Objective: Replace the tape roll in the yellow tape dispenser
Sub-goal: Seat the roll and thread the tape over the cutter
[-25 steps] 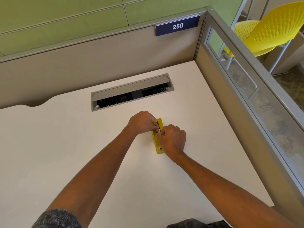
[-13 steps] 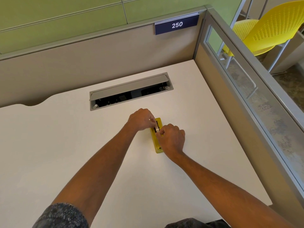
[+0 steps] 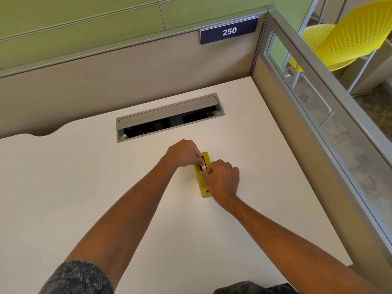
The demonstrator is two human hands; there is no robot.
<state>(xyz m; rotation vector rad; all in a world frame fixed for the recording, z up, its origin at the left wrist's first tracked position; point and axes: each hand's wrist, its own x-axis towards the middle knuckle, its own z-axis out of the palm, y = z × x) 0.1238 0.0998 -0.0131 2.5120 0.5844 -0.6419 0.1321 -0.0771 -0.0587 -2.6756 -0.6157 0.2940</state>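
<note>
Yellow tape dispenser (image 3: pixel 204 193) flat on desk, tape roll (image 3: pixel 203 166) upright in its slot

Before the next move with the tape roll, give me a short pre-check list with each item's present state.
1. Yellow tape dispenser flat on the desk: ok.
2. Tape roll pinched between both hands: ok.
3. Left hand beside the dispenser's far end: ok.
4. Right hand over its near half: ok.
5. Roll seated on its hub: cannot tell, fingers cover it.
6. Desk around the dispenser free of clutter: ok.

Bare desk (image 3: pixel 84 187) around dispenser (image 3: pixel 205 193)
</note>
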